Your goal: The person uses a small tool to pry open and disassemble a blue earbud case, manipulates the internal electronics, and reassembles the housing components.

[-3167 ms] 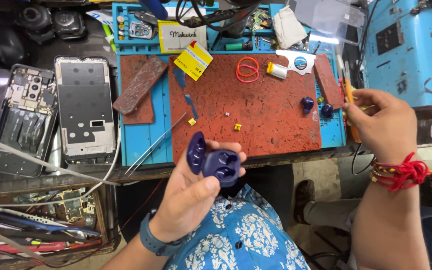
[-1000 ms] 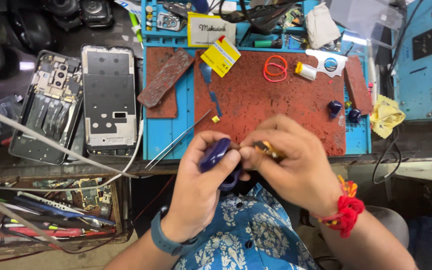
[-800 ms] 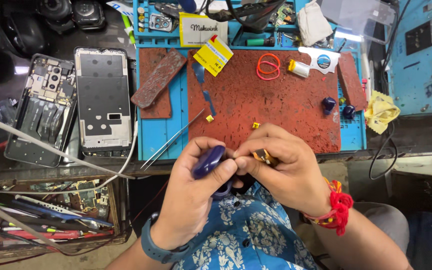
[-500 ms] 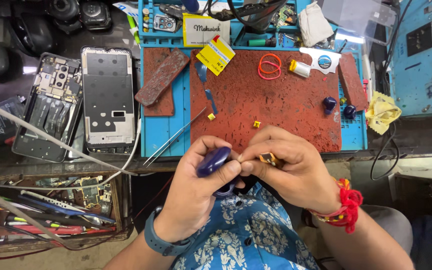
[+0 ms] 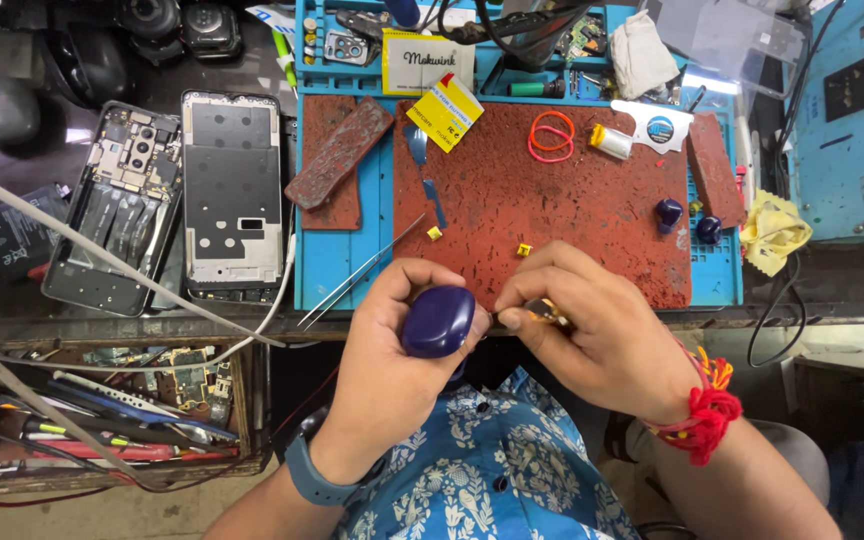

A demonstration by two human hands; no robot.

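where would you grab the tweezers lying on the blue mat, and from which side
Grip the tweezers at the joined back end nearest the mat's front edge, coming from the front left. They lie flat on the blue mat, slanting toward the upper right, so the fine tips point away and that near end, beside the left hand, sits unobstructed.

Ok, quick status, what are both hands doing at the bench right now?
Left hand grips dark blue earbud case. Right hand pinches a thin tool at the case's edge. Two loose earbuds sit on the red mat; tweezers lie nearby, nothing blocking.
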